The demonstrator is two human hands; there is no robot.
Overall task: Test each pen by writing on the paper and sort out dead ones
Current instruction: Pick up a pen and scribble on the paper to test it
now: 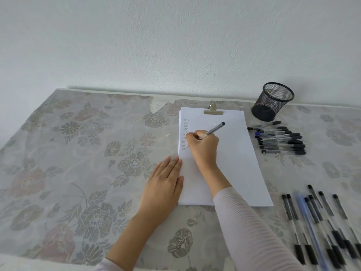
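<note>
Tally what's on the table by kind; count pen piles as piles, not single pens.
Pen piles: 2, the far pile and the near pile
Single pen in the right hand: 1
Mesh cup: 1
Paper pad: 1
Total: 5

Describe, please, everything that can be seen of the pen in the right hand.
The pen is slim, with a clear, plastic-looking barrel and a dark back end. It is tilted, the dark end pointing up and right, away from the person. The right hand grips its lower part, fingers curled round it, so the tip is hidden. It is over the left part of the white paper, beside a column of written words.
</note>
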